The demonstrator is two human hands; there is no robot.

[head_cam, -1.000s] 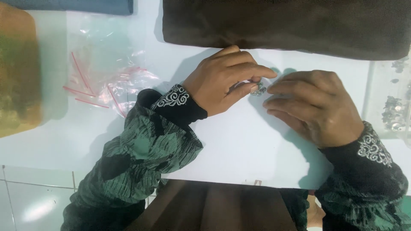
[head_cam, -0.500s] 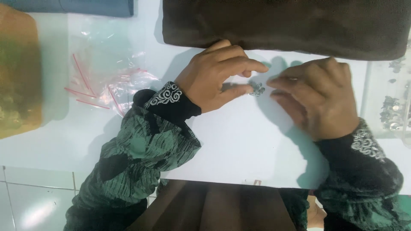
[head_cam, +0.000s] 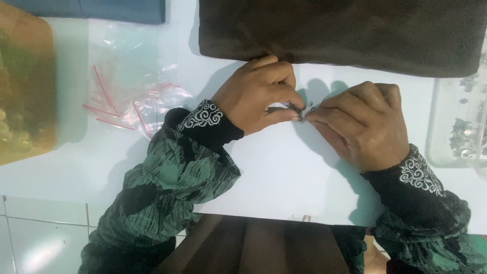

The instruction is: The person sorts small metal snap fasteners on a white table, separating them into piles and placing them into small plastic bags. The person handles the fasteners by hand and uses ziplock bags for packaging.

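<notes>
At the middle of the white bench, just below a folded brown cloth, I see both hands meeting fingertip to fingertip over a small dark metal piece. The left hand comes in from the left, thumb and forefinger pinched narrow on the piece; the right hand comes in from the right, its fingers also closed on it. The piece lies between the two pinches, its long axis running roughly left to right; it is too small to make out its shape. Neither hand is nearer. To the far left lie clear bags with red strips; at the right edge, a clear tray of small metal bits.
</notes>
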